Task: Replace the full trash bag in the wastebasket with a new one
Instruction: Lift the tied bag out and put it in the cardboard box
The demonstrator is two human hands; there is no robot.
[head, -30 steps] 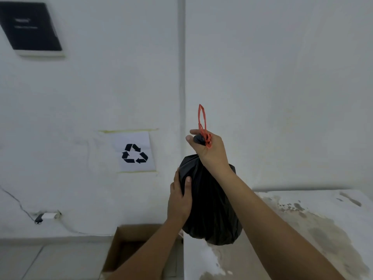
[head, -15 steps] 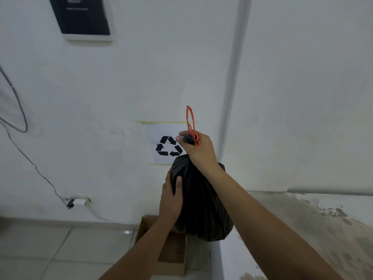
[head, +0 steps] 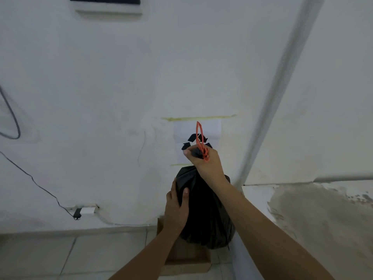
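A full black trash bag (head: 207, 215) hangs in the air in front of the white wall. My right hand (head: 203, 160) grips its gathered neck, and the orange drawstring loop (head: 199, 136) sticks up above my fist. My left hand (head: 176, 209) lies flat against the bag's left side with the thumb on the plastic. An open cardboard box (head: 187, 259) stands on the floor right under the bag, mostly hidden by it. No wastebasket is in view.
A paper recycling sign (head: 212, 134) is taped to the wall behind the bag. A stained white counter (head: 323, 219) fills the right. A wall outlet with a cable (head: 80, 211) sits low on the left, above the tiled floor (head: 60, 255).
The view has swung left and down. The bag, still held by both hands, has moved off the counter's edge and now hangs over the cardboard box.
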